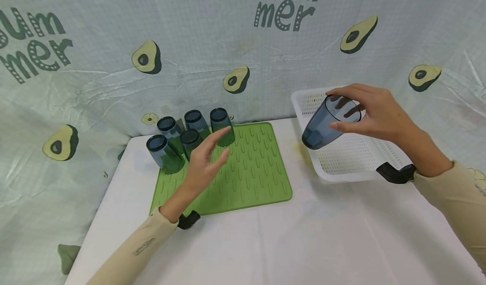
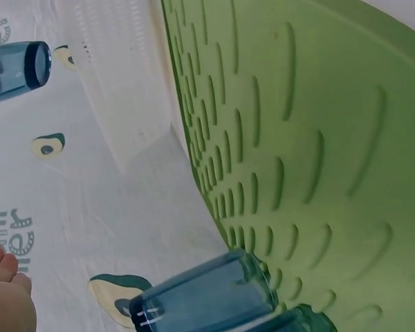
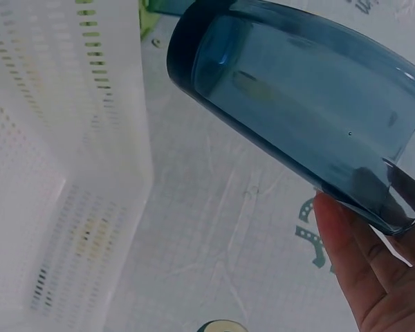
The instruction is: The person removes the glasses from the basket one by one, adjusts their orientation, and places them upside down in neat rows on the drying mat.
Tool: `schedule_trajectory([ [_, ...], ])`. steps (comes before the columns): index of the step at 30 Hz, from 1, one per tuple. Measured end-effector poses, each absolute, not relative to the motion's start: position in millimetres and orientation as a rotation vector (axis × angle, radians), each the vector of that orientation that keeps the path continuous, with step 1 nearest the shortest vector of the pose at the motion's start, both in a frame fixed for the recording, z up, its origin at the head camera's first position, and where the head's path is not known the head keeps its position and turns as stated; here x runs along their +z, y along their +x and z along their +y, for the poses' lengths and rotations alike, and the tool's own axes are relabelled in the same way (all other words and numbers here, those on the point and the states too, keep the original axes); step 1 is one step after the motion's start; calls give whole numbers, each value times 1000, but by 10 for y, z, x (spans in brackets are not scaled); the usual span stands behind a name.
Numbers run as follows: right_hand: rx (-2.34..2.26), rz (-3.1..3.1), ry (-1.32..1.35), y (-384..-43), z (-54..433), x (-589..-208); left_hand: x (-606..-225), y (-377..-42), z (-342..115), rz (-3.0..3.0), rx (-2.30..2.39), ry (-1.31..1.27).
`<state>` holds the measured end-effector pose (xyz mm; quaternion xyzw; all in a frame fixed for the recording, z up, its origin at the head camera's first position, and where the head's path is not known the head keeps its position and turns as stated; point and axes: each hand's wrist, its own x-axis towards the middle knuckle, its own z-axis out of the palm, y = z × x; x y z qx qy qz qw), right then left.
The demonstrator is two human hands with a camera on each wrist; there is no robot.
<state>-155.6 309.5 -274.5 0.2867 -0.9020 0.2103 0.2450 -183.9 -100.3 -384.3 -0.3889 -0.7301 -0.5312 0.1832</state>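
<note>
Near its rim, my right hand [image 1: 373, 112] grips a blue-tinted drinking glass [image 1: 322, 125], tilted with its thick base down to the left, above a white basket. In the right wrist view the glass [image 3: 290, 104] spans the upper right, fingers [image 3: 353, 256] at its rim end. My left hand [image 1: 205, 158] hovers over the left part of a green drying mat [image 1: 254, 167], fingers apart and holding nothing. Beside and beyond it, several matching glasses [image 1: 165, 152] stand upside down on the mat. The left hand partly covers one of them from the head camera.
The white perforated basket [image 1: 330, 177] stands right of the mat on a white-covered table [image 1: 265, 243]. A sheet printed with avocados [image 1: 235, 79] hangs behind the table and on its left. The table's left edge [image 1: 102, 211] runs beside the mat.
</note>
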Motion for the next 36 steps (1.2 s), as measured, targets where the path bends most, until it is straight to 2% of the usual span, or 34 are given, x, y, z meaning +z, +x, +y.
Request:
schedule_trajectory([
  [21, 642, -2410, 859, -1636, 2834, -2694, -3811, -1863, -579, -1987, -1606, -1254],
  [36, 727, -2366, 911, -1680, 2690, -2684, -3773, -1866, -363, -2088, -1646, -1240],
])
